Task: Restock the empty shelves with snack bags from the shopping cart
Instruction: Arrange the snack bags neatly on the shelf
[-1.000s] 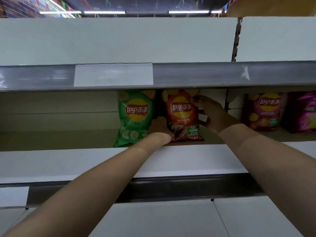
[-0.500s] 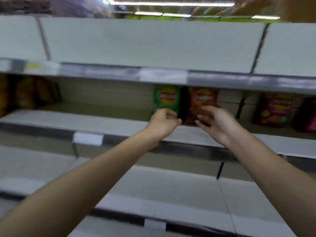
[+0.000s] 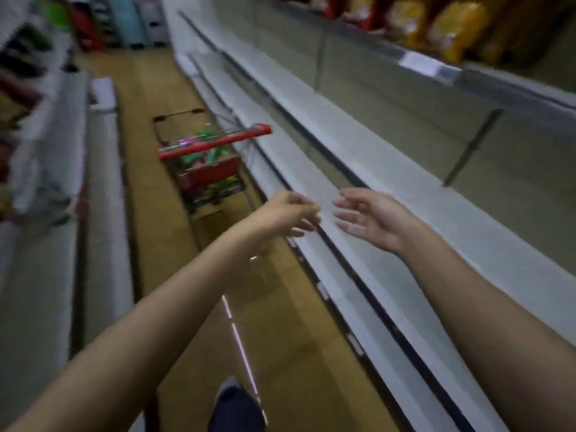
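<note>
Aisle view, blurred throughout by motion; fine detail is unreadable.

Left hand [image 3: 288,215]: extended forward at mid-frame, back of the hand up, fingers [image 3: 307,224] loosely curled downward. Holds nothing.

Right hand [image 3: 371,218]: extended forward just beside the left hand, not touching it, palm turned inward. Its fingers are straight and slightly spread. Holds nothing.

Shopping cart [image 3: 212,157]: red handle bar and red frame, standing on the aisle floor [image 3: 174,88] ahead of the hands and to their left, close against the lower edge of the right-hand shelving. Well apart from both hands.

Snack bags [image 3: 199,155]: green packs, with a trace of pink or purple among them, lying inside the shopping cart behind the handle bar. Their number and print cannot be told through the blur.

Shelves [image 3: 389,188]: long pale tiers running along the right side of the aisle into the distance, with dark front rails and small white label tags along the edges. The tiers at hand level and below are bare.

Upper shelf [image 3: 505,85]: top right, carrying yellow-orange bags [image 3: 452,26] and some red packs, with a white price label [image 3: 419,62] on its rail.

Left shelving [image 3: 56,169]: pale tiers along the left side of the aisle, with dark and coloured goods on the higher levels, too smeared to name.

Foot [image 3: 233,406]: a dark trouser leg and shoe at the bottom edge, on the tan floor beside a thin bright streak of reflected light.
</note>
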The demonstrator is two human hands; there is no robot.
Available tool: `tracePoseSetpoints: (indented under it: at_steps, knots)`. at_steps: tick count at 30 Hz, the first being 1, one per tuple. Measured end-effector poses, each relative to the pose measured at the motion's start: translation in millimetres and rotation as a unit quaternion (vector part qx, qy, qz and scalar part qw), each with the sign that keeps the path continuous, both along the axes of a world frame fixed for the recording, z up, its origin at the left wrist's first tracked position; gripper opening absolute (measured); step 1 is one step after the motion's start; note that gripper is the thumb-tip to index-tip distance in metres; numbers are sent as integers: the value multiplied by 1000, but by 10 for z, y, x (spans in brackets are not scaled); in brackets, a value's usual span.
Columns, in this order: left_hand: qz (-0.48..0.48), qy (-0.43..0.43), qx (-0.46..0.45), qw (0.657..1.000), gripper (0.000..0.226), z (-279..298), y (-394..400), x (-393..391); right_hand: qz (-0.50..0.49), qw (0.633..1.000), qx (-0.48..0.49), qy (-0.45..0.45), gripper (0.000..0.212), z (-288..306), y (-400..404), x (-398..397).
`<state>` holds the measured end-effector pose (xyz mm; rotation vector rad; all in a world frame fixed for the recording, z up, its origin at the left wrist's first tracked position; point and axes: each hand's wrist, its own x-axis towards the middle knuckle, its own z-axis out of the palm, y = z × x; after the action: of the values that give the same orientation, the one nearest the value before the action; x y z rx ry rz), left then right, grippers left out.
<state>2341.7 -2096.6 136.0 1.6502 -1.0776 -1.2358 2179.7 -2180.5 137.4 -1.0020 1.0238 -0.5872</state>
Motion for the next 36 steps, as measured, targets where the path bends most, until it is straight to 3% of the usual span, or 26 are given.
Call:
tracePoseSetpoints:
  at_steps: [4, 9, 15, 18, 22, 29, 33, 36]
  knots:
    - [114, 38, 96, 988, 10, -596, 84, 1541, 37, 996, 71, 38, 6, -624, -271, 1617]
    - [237, 77, 197, 948, 12, -966, 64, 2932, 74, 987, 121, 80, 8, -1099, -513, 3180]
    - [268, 129, 276, 914, 15, -1382, -468, 4246, 78, 991, 81, 73, 8, -1228, -1150, 4573]
    - [287, 144, 292, 901, 36, -1682, -945, 4967, 85, 994, 63, 40, 10, -1237, -1663, 5311]
    - [357, 138, 282, 880, 33, -1883, -1648, 5909, 93, 994, 63, -18, 15, -1104, -2381, 6194]
    - [370, 119, 219, 895, 19, -1860, -3166, 7131, -38, 992, 120, 13, 16, -1344, -3441, 7107]
    - [288, 76, 197, 934, 17, -2114, -4237, 7605, -140, 976, 166, 31, 13, -1731, -3887, 7478]
    - [179, 67, 230, 954, 15, -2522, -4980, 7836, -236, 952, 187, 55, 14, -2120, -4166, 7772]
